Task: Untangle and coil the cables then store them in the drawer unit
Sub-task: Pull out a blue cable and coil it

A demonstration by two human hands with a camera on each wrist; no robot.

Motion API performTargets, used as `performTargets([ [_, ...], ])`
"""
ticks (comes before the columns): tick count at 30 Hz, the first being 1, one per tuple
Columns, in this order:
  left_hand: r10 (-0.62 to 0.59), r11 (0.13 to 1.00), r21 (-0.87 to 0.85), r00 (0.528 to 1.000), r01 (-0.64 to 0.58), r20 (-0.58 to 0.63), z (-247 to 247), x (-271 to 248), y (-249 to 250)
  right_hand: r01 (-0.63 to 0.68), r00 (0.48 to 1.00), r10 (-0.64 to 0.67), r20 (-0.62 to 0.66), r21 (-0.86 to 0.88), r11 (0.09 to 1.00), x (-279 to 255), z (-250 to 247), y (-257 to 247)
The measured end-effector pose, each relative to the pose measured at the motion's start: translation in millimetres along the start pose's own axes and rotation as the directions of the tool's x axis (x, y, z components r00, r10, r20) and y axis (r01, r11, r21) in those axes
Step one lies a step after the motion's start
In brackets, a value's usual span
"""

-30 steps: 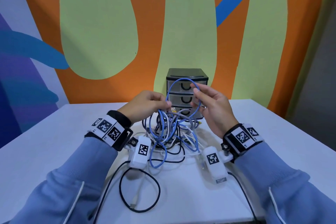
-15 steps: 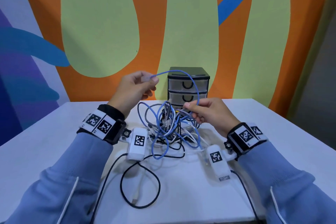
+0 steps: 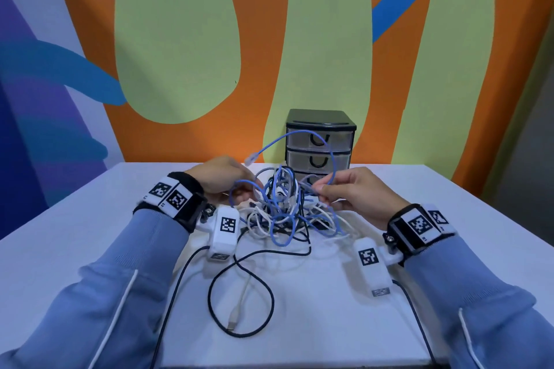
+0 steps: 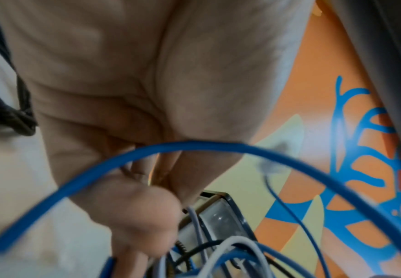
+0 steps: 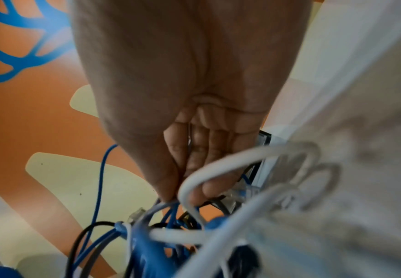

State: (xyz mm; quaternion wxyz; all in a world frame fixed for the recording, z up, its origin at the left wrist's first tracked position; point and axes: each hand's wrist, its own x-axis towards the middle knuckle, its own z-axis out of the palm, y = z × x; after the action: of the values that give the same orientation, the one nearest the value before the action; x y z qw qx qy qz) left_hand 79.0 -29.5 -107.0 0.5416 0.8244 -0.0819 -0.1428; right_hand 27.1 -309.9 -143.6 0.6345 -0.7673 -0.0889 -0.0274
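I am working at a knot of cables [image 3: 281, 207] sitting on the white table [image 3: 75, 234], just in front of the drawer unit [image 3: 320, 144]. Blue, white, grey and black strands are looping through each other. My right hand [image 3: 353, 192] is pinching a blue cable [image 3: 326, 147] that is arching up, its clear plug hanging free. My left hand [image 3: 223, 181] is curling round strands at the knot's edge.

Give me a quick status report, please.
Left hand grips tangle. Right hand pinches blue cable. Drawer unit closed.
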Motion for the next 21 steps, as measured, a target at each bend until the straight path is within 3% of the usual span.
performTargets([
  [5,0.001,0.997,-0.081,0.997,0.005,0.076,1.1,0.8,1.0,-0.051,0.995,0.05,0.086,0.005,0.999,-1.3,1.6,1.6],
  [12,-0.04,0.994,0.104,0.991,0.027,0.13,1.7,-2.7,0.3,-0.033,0.988,0.038,0.148,-0.038,0.999,-5.2,6.2,-2.7],
  [16,0.125,0.992,0.017,0.99,-0.126,0.058,9.3,-3.1,4.7,-0.006,0.985,0.01,0.172,-0.022,1.0,-7.9,13.1,-5.3],
  [21,0.339,0.94,-0.08,0.936,-0.333,0.092,19.0,-8.5,13.3,0.076,0.992,-0.073,0.1,-0.022,0.997,-5.8,23.2,-1.5],
])
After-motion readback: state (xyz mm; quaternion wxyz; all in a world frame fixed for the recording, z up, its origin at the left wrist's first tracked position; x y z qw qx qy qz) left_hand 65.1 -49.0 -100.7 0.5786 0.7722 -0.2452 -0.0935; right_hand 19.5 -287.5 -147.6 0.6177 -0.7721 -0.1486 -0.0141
